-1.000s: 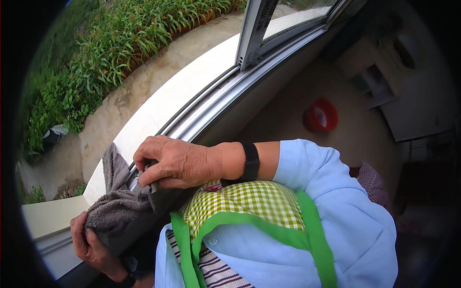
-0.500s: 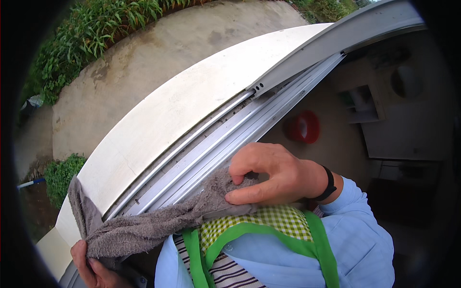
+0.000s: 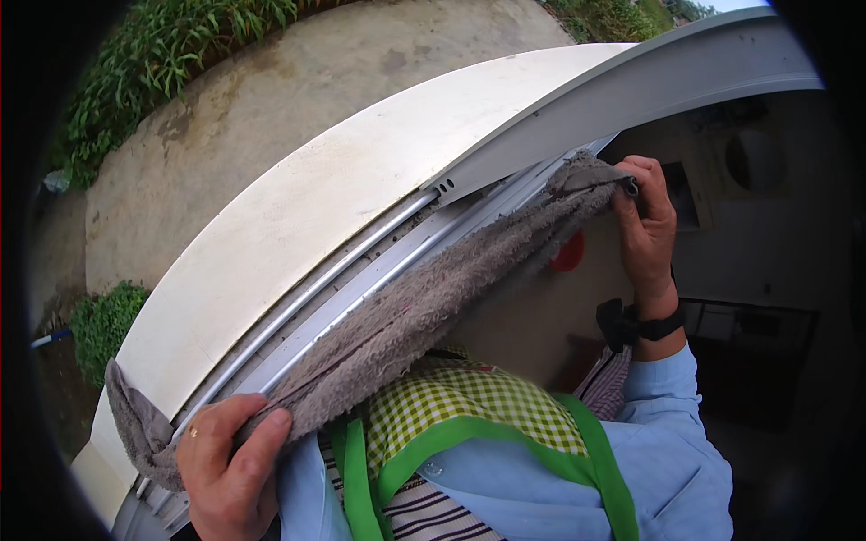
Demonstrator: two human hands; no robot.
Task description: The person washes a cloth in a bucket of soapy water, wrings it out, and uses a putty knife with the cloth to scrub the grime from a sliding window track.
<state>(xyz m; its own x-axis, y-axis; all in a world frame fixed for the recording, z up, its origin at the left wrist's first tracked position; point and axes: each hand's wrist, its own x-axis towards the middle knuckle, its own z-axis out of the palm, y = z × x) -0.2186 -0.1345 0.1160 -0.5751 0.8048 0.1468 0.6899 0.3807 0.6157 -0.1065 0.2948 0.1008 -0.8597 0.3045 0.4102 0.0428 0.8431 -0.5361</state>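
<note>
Above the checked apron (image 3: 487, 397), the left hand (image 3: 230, 460) and right hand (image 3: 648, 225) are well apart, each pinching the grey cloth (image 3: 433, 302), which stretches between them along the track (image 3: 338, 290). A loose tail lies past the left hand, over the sill (image 3: 298, 198). Good handling likely means even tension, firm pinches and that tail gathered in. Dark specks dot the track near the sash (image 3: 631, 99).

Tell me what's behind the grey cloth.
Parts of the metal window track and a red container show past the grey cloth; whatever lies directly behind is covered.
</note>
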